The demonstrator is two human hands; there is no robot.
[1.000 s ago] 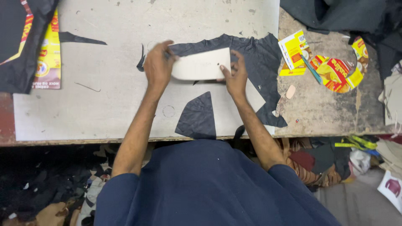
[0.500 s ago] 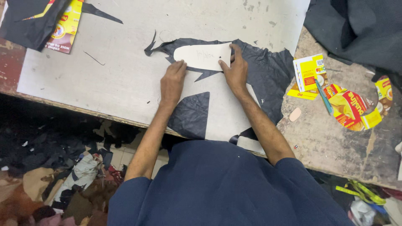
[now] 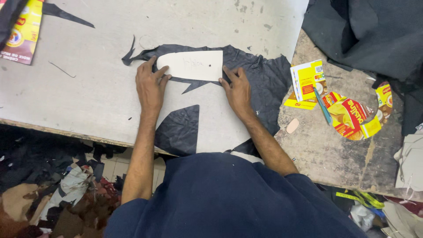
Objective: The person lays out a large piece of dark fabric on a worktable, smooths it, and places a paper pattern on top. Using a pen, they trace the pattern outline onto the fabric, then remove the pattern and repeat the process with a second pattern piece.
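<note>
A pale card template (image 3: pixel 194 65), rounded at its left end, lies flat on a sheet of black material (image 3: pixel 260 83) spread over a grey cutting board (image 3: pixel 79 97). My left hand (image 3: pixel 150 84) rests palm down with its fingertips on the template's left end. My right hand (image 3: pixel 238 90) lies flat on the black sheet, its fingertips touching the template's lower right corner. Neither hand grips anything. Cut-outs in the black sheet leave pointed scraps (image 3: pixel 178 130) near my body.
Yellow and red cut-up cardboard packaging (image 3: pixel 348 114) and a blue-handled tool (image 3: pixel 322 106) lie on the worn bench at the right. Dark fabric (image 3: pixel 374 31) is heaped at the top right. Another yellow package (image 3: pixel 24 33) sits top left. Offcuts (image 3: pixel 53 194) cover the floor.
The view has shifted and tilted. My left hand slid from the template's top left edge down to its left end; my right hand stays at the right end.
</note>
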